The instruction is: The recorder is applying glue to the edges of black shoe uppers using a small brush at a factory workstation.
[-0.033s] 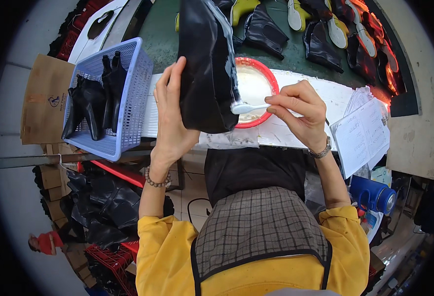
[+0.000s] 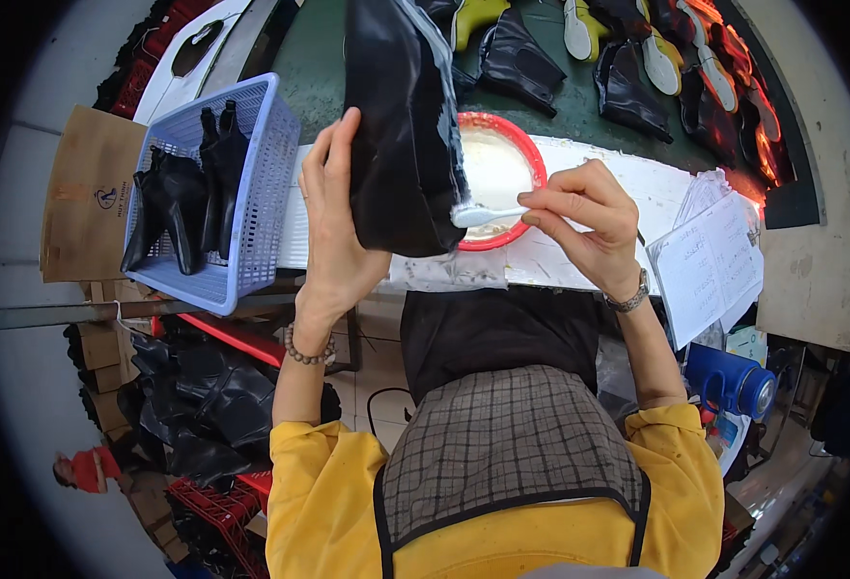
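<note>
One brush [image 2: 486, 215], one bowl [image 2: 540, 172]

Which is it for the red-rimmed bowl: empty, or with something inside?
Not empty: whitish material shows inside the red-rimmed bowl, beyond the white brush in the right hand. How deep it goes, I cannot tell.

Place: you are in a footwear workshop.
Green table [image 2: 320, 89]: black boots [image 2: 521, 64] lie ahead of you, with yellow-green footwear [image 2: 480, 21] among them.
White bench [image 2: 599, 259]: your white brush [image 2: 483, 215] meets a large black boot [image 2: 396, 164], near a red-rimmed bowl [image 2: 540, 166] of whitish substance.
Blue basket [image 2: 263, 207]: it holds black boot-shaped pieces [image 2: 176, 203] at your left.
Lower left: more black pieces [image 2: 220, 400] heap near a red crate [image 2: 217, 516].
Wear: you have on a checked apron [image 2: 516, 449].
</note>
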`<state>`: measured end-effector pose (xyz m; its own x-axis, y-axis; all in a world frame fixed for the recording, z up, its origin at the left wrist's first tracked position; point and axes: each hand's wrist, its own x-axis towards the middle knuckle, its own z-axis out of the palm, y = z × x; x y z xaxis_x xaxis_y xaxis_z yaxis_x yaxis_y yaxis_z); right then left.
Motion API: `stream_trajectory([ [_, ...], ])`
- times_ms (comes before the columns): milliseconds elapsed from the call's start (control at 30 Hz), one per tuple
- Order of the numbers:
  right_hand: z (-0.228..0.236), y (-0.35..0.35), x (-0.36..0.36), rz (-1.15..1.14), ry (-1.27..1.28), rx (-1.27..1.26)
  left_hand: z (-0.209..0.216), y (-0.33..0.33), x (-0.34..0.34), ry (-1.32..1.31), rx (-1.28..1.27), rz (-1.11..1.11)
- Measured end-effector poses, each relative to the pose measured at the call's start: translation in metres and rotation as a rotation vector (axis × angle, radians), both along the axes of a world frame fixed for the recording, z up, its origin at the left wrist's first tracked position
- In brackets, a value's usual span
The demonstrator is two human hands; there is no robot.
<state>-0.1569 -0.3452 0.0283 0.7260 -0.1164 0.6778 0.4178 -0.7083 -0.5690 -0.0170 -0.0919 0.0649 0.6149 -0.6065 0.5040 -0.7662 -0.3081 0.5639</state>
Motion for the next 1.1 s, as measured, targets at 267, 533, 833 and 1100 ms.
stream_trajectory([
  [267,0.002,0.011,-0.011,0.066,0.236,0.255,-0.007,-0.003,0.003,-0.208,0.046,0.089],
  [533,-0.054,-0.043,0.017,-0.343,0.46,-0.385,-0.032,0.087,0.021,0.942,-0.088,0.007],
  [833,0.0,-0.039,0.03,0.033,0.048,0.037,-0.056,0.12,0.025,1.958,-0.274,-0.607],
  [1100,-0.008,-0.046,0.022,0.083,0.112,0.017,-0.065,0.126,0.018,1.296,-0.639,-0.755],
])
